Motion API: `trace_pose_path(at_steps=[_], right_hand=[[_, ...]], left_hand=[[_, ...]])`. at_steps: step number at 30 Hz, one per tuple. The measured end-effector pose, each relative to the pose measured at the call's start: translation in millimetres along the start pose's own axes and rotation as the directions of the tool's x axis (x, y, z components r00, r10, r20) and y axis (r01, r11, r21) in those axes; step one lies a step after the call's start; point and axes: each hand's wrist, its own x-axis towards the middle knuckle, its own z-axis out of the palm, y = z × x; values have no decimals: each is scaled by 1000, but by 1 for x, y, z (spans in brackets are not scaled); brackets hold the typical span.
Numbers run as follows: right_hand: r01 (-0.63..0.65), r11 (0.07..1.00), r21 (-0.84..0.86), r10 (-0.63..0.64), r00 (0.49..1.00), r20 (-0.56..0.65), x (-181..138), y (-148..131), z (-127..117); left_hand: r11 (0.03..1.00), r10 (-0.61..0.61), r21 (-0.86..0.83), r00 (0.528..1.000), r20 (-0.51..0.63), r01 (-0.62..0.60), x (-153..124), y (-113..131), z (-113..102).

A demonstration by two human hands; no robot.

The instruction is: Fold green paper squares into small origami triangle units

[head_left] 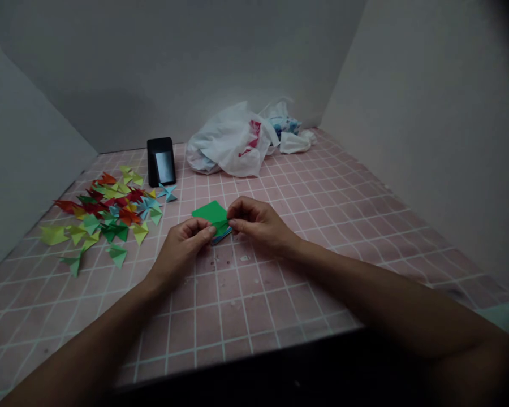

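My left hand and my right hand come together near the middle of the table. Between their fingertips is a small folded green paper, pinched from both sides. Just behind and beneath it lies a stack of square paper, its top sheet green and a blue edge showing at the lower side. Fingers partly cover the folded piece, so its exact shape cannot be made out.
Many-coloured origami cranes lie in a loose heap at the left. Behind them a black phone-like device stands upright. Crumpled white plastic bags rest by the back wall. The pink checked tabletop ends at a front edge.
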Motion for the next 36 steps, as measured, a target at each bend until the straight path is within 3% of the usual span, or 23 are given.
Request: trace_pose_path(at_steps=[11,18,23,29,33,36], right_hand=[[-67,997,-44,68,997,28,2,-1,-4],[-123,992,35,123,992,3,4,0,-7],[-60,998,28,61,997,-43,3,0,-5],[-30,980,-195,28,1000,-12,-1,-5,-5],[-123,986,-113,118,992,-53,0,-4,-6],[-163,985,-51,159,984,-76,1,-2,-6]], left_hand=[[996,74,56,997,-13,-73,2,-2,-5],[932,279,261,957,-78,-251,0,2,-5],[893,339,342,937,-85,-292,-2,4,-4],[934,243,275,970,-26,-227,-3,5,-3],[982,135,140,990,-32,-129,1,1,-5],[990,120,82,993,-19,-118,5,-3,-6]])
